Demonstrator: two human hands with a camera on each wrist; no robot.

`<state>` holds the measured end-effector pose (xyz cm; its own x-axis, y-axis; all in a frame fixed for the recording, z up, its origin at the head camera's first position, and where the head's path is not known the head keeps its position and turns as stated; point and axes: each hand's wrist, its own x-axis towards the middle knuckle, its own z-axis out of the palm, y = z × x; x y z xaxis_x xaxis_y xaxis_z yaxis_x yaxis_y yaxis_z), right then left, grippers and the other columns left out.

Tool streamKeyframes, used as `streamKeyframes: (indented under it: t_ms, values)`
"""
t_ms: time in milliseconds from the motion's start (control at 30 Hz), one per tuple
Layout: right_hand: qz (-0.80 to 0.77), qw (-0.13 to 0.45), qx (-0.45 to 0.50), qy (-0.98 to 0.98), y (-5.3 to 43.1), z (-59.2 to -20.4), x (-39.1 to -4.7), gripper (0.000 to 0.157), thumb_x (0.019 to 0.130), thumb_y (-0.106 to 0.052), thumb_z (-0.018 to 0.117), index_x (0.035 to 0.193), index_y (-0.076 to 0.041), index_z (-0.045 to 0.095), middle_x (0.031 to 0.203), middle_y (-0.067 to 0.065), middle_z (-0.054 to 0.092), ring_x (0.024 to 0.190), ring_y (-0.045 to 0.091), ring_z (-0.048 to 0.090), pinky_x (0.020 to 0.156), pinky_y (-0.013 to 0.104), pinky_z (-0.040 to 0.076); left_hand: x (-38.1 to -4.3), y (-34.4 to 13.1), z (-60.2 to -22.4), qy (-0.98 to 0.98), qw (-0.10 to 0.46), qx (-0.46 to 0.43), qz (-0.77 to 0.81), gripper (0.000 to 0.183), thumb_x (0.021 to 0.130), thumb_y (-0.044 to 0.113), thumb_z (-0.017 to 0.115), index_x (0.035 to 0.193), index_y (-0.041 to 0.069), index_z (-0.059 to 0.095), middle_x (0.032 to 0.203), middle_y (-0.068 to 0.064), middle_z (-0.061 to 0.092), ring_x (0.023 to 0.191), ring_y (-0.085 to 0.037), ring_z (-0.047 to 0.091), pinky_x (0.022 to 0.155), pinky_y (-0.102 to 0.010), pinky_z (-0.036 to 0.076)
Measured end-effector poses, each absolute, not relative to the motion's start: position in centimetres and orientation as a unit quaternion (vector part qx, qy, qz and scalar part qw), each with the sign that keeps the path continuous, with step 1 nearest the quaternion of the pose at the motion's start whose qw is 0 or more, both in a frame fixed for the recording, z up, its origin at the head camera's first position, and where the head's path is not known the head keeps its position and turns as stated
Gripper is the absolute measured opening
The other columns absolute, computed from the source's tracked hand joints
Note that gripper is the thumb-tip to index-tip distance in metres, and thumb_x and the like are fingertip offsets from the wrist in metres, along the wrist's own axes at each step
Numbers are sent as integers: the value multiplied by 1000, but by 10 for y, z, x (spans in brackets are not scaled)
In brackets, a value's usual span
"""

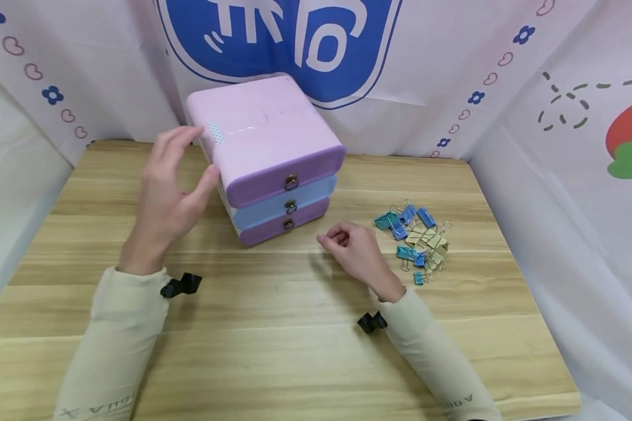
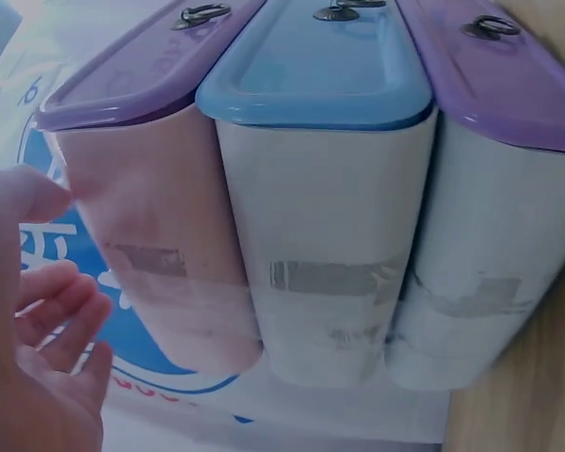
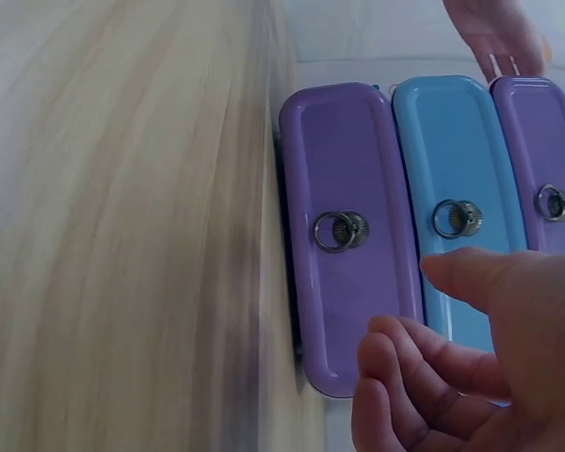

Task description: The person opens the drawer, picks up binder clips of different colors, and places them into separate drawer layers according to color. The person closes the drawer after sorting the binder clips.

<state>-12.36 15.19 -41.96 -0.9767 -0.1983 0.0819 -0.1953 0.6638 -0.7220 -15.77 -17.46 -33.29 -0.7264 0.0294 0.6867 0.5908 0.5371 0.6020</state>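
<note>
There's the drawer unit (image 1: 274, 137) at eleven o'clock, probably light, stiff and slick (the ring pulls (image 1: 291, 182) look the surest hold), with the left hand (image 1: 164, 196) spread, empty, at its nine, the right hand (image 1: 357, 252) half-curled, empty, at its four!

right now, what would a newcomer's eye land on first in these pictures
Probably the stack of three drawers with purple, blue and purple fronts, near the back of the wooden table, the left hand at its left side. Next might come the colourful binder clips, heaped right of the right hand. The big blue emblem behind the stack also stands out.
</note>
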Motion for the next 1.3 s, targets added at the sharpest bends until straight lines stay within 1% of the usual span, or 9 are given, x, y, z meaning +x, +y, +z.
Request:
streamKeyframes:
  t_ms: [133, 200, 367, 467, 700, 767, 1000, 1200, 1300]
  values:
    - [-392, 13, -112, 913, 143, -424, -132, 21, 97, -34, 74, 94, -13, 75, 83, 0, 74, 74, 11, 68, 67, 27, 56, -173, -172, -333, -812, 332, -217, -428, 55, 96, 29, 63, 145, 4, 62, 146, -18, 62, 138, -30, 56, 122, -41, 40]
    - [-395, 13, -121, 911, 137, -426, -137, 20, 97, -30, 74, 96, -11, 76, 85, 1, 76, 75, 12, 69, 68, 27, 57, -180, -170, -335, -804, 343, -227, -430, 54, 96, 31, 60, 142, 2, 64, 144, -18, 64, 136, -29, 58, 121, -40, 42]
    - [-400, 13, -148, 904, 120, -431, -147, 22, 97, -27, 75, 102, -5, 77, 92, 7, 79, 80, 16, 74, 71, 27, 61, -195, -166, -343, -772, 356, -239, -469, 47, 92, 29, 62, 130, 2, 72, 135, -15, 72, 128, -28, 64, 117, -32, 45]
    - [-393, 24, -150, 907, 112, -435, -151, 23, 97, -28, 75, 103, -6, 77, 95, 7, 79, 82, 16, 73, 72, 27, 60, -201, -167, -349, -764, 354, -250, -478, 45, 91, 28, 61, 125, 2, 75, 132, -14, 74, 127, -29, 65, 117, -32, 44]
    - [-375, 41, -143, 915, 99, -440, -155, 20, 97, -31, 74, 101, -11, 78, 95, 3, 80, 83, 13, 73, 74, 28, 59, -215, -169, -355, -781, 353, -269, -439, 54, 89, 34, 55, 132, 7, 73, 140, -11, 71, 142, -30, 55, 131, -46, 25]
    - [-374, 37, -145, 915, 96, -441, -156, 19, 97, -31, 74, 99, -12, 78, 93, 2, 79, 81, 12, 72, 73, 28, 59, -219, -167, -357, -774, 361, -278, -440, 56, 88, 34, 53, 132, 5, 73, 140, -13, 71, 142, -32, 55, 132, -49, 21]
    - [-382, 19, -153, 911, 90, -441, -160, 22, 97, -31, 74, 85, -14, 76, 77, -1, 74, 63, 9, 60, 60, 25, 49, -221, -150, -355, -732, 414, -265, -472, 59, 85, 34, 45, 122, -3, 75, 129, -21, 74, 131, -41, 61, 131, -51, 22]
    - [-389, 4, -149, 909, 88, -442, -162, 27, 97, -31, 75, 77, -14, 74, 67, 0, 70, 53, 7, 53, 52, 23, 41, -206, -137, -338, -713, 417, -258, -501, 59, 83, 26, 42, 116, -12, 72, 123, -32, 72, 125, -53, 59, 130, -53, 23]
    - [-400, 17, -144, 905, 89, -442, -162, 27, 97, -32, 74, 77, -14, 73, 66, 0, 70, 51, 6, 52, 49, 22, 39, -201, -134, -334, -712, 415, -253, -506, 58, 83, 26, 42, 115, -13, 72, 122, -34, 71, 125, -53, 58, 131, -52, 22]
